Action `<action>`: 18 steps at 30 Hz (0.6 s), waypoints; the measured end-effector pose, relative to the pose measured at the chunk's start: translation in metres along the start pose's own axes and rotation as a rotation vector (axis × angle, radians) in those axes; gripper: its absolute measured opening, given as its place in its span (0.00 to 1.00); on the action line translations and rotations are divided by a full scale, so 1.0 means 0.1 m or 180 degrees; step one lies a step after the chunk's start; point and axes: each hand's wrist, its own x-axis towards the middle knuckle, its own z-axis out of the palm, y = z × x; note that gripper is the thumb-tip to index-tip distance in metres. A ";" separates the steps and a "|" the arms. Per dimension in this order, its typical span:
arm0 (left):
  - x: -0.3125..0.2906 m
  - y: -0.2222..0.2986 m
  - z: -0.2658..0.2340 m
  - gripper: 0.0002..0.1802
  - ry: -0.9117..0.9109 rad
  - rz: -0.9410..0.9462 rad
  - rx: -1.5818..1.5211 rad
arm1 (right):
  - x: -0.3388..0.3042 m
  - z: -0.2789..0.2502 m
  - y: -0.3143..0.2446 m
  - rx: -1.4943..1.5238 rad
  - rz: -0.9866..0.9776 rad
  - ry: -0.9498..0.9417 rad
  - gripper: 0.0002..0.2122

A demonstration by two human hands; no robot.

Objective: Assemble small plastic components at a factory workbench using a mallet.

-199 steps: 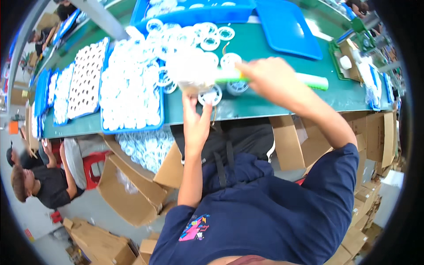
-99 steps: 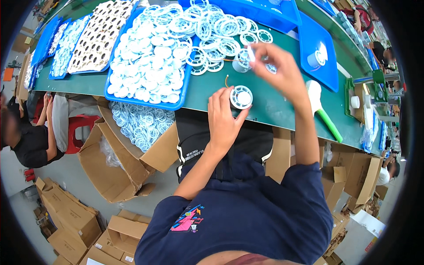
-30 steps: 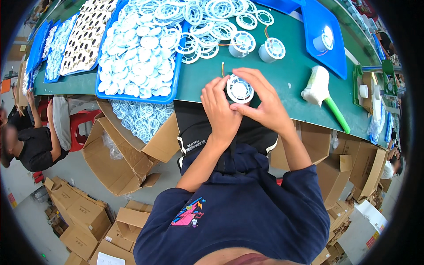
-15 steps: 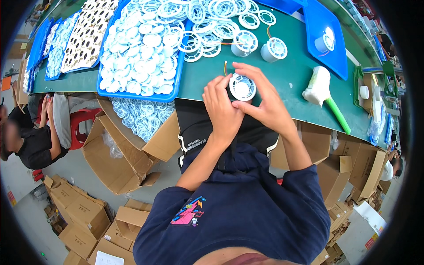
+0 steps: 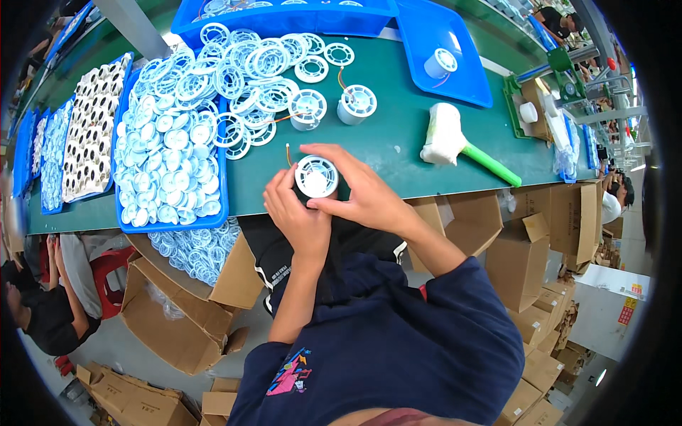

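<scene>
At the table's near edge I hold a white cylindrical part with a slotted ring on top. A short wire sticks up at its far left. My left hand is closed against its left and near side. My right hand curves round the far and right side, with thumb and fingers on it. Two similar white cylinders with wires, one on the left and one on the right, stand just beyond my hands. The lower part of the held piece is hidden by my hands.
Left of my hands, a blue tray is heaped with white discs, and slotted rings are piled behind it. To the right lies a white-headed mallet with a green handle. Beyond it, a blue tray holds another cylinder. Cardboard boxes stand below.
My view has turned, so the table and hands sit farther left and lower in the picture. Both hands stay round the white cylindrical part, with little change in grip.
</scene>
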 end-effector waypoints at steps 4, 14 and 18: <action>0.01 -0.03 -0.02 0.37 0.0008 0.0036 0.0006 | -0.02 0.01 0.05 -0.0136 0.0043 -0.0006 0.33; 0.04 0.02 0.01 0.34 0.0045 0.0069 -0.0017 | 0.00 0.01 0.03 -0.0514 -0.0351 0.0108 0.30; 0.03 0.03 0.00 0.35 0.0018 0.0008 -0.0013 | 0.00 0.03 0.01 -0.0604 -0.0281 0.0241 0.29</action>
